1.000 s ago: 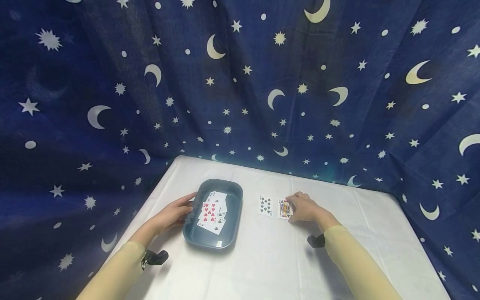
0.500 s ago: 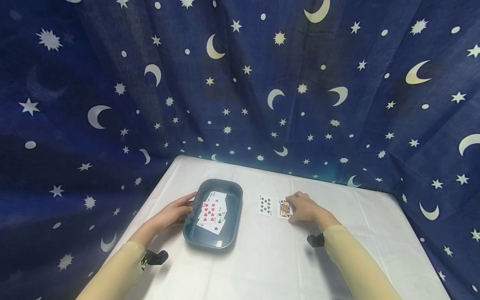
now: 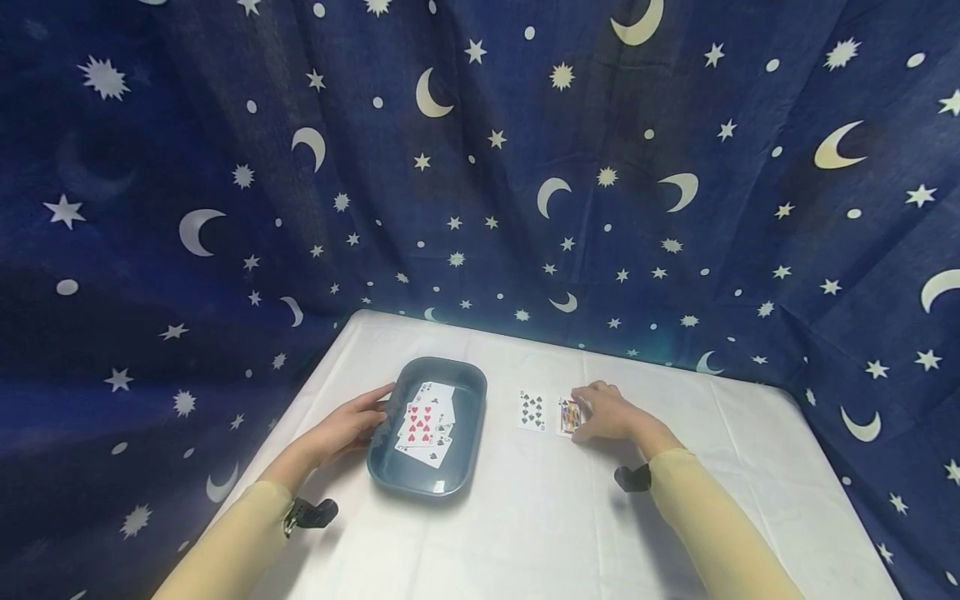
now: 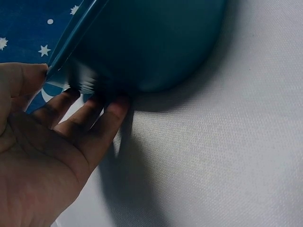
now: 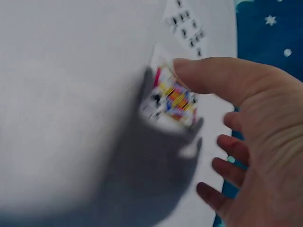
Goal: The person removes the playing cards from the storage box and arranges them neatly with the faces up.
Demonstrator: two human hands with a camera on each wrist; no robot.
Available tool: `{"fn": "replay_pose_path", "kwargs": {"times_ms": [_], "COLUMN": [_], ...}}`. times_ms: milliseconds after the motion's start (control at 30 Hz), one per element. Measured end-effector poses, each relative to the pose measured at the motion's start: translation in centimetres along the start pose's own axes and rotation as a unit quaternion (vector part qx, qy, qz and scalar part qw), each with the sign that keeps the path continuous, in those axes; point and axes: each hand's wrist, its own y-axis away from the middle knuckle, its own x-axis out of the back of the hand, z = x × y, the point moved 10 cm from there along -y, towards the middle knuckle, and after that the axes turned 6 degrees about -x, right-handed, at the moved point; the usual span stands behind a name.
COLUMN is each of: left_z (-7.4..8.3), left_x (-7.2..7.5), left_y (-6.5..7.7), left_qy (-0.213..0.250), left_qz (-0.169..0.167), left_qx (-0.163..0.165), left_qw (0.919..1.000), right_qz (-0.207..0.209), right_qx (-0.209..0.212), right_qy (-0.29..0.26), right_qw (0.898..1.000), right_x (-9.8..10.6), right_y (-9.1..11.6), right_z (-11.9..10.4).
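Observation:
On the left of the head view, my left hand (image 3: 348, 425) rests against the side of a blue-grey tray (image 3: 467, 417). The left wrist view shows a fingertip at the rim and other fingers along the outer wall. In the tray lies an overlapping pile of playing cards, a red heart card (image 3: 420, 425) on top. My right hand (image 3: 607, 414) is at the right side of a colourful face card (image 3: 568, 417) lying on the table, thumb and forefinger apart. In the right wrist view the thumb (image 5: 218, 78) overlaps the card. Left of it lies a spade card (image 3: 532, 412).
A white cloth (image 3: 525, 517) covers the table. Behind and on both sides hangs a dark blue curtain (image 3: 510, 200) with moons and stars. Each wrist bears a black camera mount, like the left mount (image 3: 311, 512).
The right thumb has edged slightly left over the face card. The left hand, tray and spade card stay where they were, with only a tiny shift of the whole view.

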Motion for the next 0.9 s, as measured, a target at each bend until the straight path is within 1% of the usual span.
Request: {"fn": "replay_pose_path", "kwargs": {"times_ms": [100, 167, 267, 400, 533, 633, 733, 900], "left_z": [0.1, 0.2, 0.1, 0.1, 0.2, 0.2, 0.3, 0.4], "left_x": [-0.1, 0.1, 0.4, 0.6, 0.4, 0.2, 0.1, -0.1], "left_y": [0.1, 0.2, 0.3, 0.3, 0.1, 0.1, 0.1, 0.0], "left_qy": [0.0, -0.001, -0.004, -0.009, -0.006, 0.0, -0.001, -0.005], "left_qz": [-0.006, 0.0, 0.018, 0.037, 0.037, 0.037, 0.039, 0.035], "left_qx": [-0.003, 0.002, 0.013, 0.025, 0.025, 0.024, 0.024, 0.022], "left_qw": [1.0, 1.0, 0.9997, 0.999, 0.999, 0.999, 0.9989, 0.9991], "right_qz": [0.03, 0.052, 0.078, 0.102, 0.1, 0.076, 0.055, 0.042], "right_qx": [0.017, 0.033, 0.066, 0.124, 0.186, 0.211, 0.214, 0.203], "right_qy": [-0.022, -0.029, -0.03, -0.013, 0.013, 0.037, 0.069, 0.115], "right_qw": [0.999, 0.998, 0.994, 0.987, 0.977, 0.974, 0.973, 0.971], "right_x": [1.3, 2.2, 3.0, 3.0, 2.0, 0.5, -1.3, -3.6], "right_y": [-0.1, -0.2, -0.2, 0.1, 0.4, 0.4, -0.1, -1.5], "right_z": [-1.6, -3.4, -7.0, -12.6, -18.3, -21.7, -24.0, -25.9]}}
